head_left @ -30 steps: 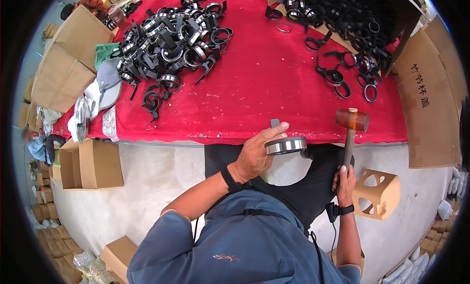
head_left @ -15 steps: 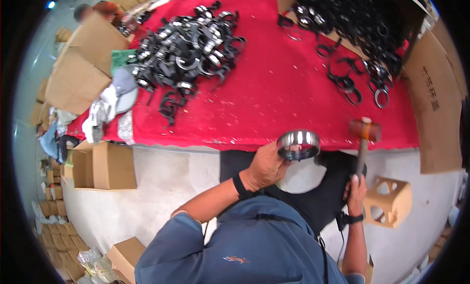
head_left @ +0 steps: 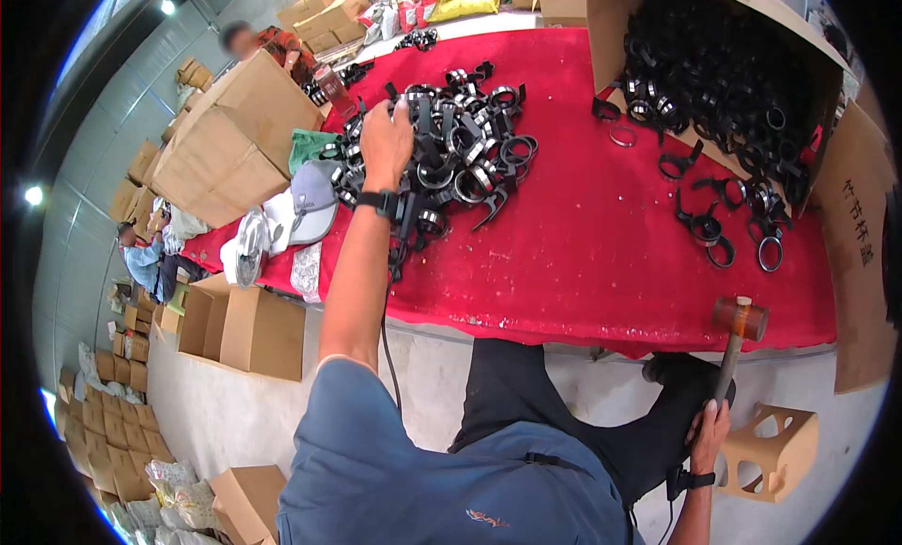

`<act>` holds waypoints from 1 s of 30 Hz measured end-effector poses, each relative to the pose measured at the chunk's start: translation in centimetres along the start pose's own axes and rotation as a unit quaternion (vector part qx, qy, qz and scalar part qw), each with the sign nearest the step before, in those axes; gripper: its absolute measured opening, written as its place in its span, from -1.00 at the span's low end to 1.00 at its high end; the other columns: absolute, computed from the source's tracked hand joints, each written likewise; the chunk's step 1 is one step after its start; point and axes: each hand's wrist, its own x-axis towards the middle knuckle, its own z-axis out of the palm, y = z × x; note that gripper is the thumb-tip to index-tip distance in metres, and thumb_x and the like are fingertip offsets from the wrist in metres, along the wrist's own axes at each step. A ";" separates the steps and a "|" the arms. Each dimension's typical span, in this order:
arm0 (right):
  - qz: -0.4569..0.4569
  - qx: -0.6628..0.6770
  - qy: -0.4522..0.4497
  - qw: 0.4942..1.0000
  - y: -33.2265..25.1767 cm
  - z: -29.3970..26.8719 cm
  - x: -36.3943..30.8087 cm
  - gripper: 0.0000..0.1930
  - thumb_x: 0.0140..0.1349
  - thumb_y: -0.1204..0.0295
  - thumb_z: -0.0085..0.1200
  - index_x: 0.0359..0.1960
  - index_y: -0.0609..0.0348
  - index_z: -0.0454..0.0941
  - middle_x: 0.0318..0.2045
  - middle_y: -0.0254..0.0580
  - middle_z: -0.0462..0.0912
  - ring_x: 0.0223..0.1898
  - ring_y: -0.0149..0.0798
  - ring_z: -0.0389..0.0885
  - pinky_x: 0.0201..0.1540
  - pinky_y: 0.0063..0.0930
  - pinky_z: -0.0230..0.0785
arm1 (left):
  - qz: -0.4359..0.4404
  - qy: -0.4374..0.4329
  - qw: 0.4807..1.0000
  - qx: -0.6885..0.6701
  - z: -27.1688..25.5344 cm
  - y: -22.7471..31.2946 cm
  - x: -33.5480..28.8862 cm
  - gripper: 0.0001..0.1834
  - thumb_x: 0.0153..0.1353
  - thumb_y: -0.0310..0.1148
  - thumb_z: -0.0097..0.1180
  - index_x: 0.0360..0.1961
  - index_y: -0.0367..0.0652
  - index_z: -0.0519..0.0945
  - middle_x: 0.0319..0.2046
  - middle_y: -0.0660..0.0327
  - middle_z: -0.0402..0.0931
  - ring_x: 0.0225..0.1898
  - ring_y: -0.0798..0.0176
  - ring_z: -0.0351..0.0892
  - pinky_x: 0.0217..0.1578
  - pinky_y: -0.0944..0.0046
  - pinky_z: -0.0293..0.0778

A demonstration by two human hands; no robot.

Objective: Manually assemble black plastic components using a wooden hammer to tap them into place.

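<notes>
My left hand (head_left: 386, 148) reaches over the left part of a heap of black and silver ring-shaped parts (head_left: 465, 136) on the red-covered table. Its fingers look spread, and no part shows clearly in them; what lies under the fingertips is partly hidden. Down at the right, beside my thigh, my right hand (head_left: 709, 434) is closed round the handle of a mallet (head_left: 741, 319). The mallet points up and away from me, its brown head over the table's near edge.
A large cardboard box (head_left: 719, 85) full of similar black parts lies on its side at the far right, with loose ones spilling out. A grey cap (head_left: 314, 203) lies left of the heap. A cut-out tan stool (head_left: 772, 451) stands at the right. Another person (head_left: 282, 49) is behind a carton (head_left: 221, 132).
My left hand has gone from the near table edge out to the heap; the silver-rimmed ring it held no longer shows in it. My right hand keeps the mallet. The view has shifted.
</notes>
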 end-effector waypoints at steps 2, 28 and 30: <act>0.003 -0.002 0.013 1.000 0.4 -0.2 -0.1 -0.57 0.61 -0.07 0.00 -0.17 0.04 0.41 -0.60 -0.43 0.38 -0.71 -0.53 0.33 -0.68 -0.59 0.17 | 0.013 0.014 0.999 -0.029 0.3 1.2 -1.9 -0.50 0.54 -0.07 0.07 0.06 -0.35 0.73 0.00 -0.24 0.71 0.13 -0.27 0.66 0.18 -0.14 0.51; 0.036 0.003 0.063 0.997 -0.8 -0.3 0.6 -0.45 0.55 -0.12 0.06 -0.25 0.20 0.45 -0.69 -0.33 0.46 -0.75 -0.43 0.44 -0.69 -0.51 0.26 | 0.404 -0.200 0.873 0.187 38.4 19.4 -1.6 -0.89 0.30 -0.44 0.20 -0.26 -0.13 0.76 -0.19 -0.03 0.73 -0.17 -0.10 0.82 -0.16 -0.06 0.72; 0.041 0.023 0.066 0.997 -0.5 -0.4 0.7 -0.46 0.55 -0.12 0.06 -0.23 0.21 0.45 -0.69 -0.33 0.45 -0.75 -0.44 0.42 -0.69 -0.51 0.25 | 0.391 -0.196 0.879 0.189 38.6 18.7 -1.3 -0.88 0.31 -0.43 0.19 -0.27 -0.14 0.76 -0.20 -0.04 0.74 -0.17 -0.10 0.82 -0.15 -0.07 0.72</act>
